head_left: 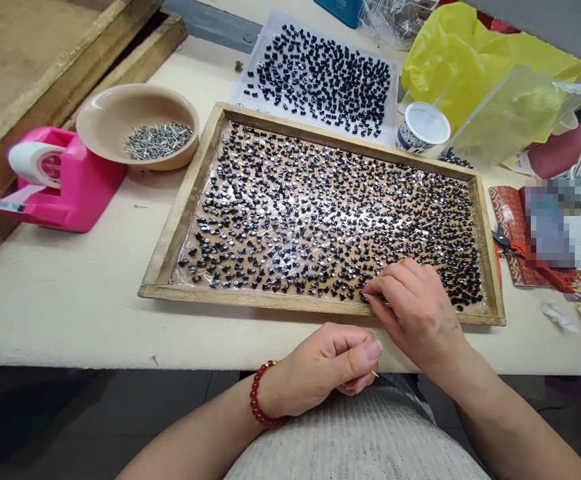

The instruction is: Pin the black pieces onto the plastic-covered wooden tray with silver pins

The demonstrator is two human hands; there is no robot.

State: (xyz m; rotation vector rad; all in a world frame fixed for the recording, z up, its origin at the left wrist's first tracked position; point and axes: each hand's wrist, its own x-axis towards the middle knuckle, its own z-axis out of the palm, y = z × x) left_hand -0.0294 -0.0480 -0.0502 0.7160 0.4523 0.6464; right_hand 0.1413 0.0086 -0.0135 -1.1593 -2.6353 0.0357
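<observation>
My left hand (333, 363) is closed in front of the tray, thumb pressed over curled fingers. The end of a thin metal pin (374, 374) sticks out below its fingertips; anything else inside is hidden. At the near rim of the wooden tray (270, 301), my right hand (415, 307) pinches with thumb and forefinger, and a small black piece (363, 298) shows at the fingertips. Many similar glossy black pieces, some with thin pins standing out of them, cover the film-lined tray floor. A beige bowl (93, 127) at the left holds a heap of metal pins (159, 140).
Behind the tray lies a white sheet (265, 93) of loose black pieces. A pink tape dispenser (90, 187) and wooden frames (135, 60) are at the left. At the right are a paper cup (425, 127), yellow plastic bag (475, 53), scissors (501, 239) and a red patterned pouch (507, 207).
</observation>
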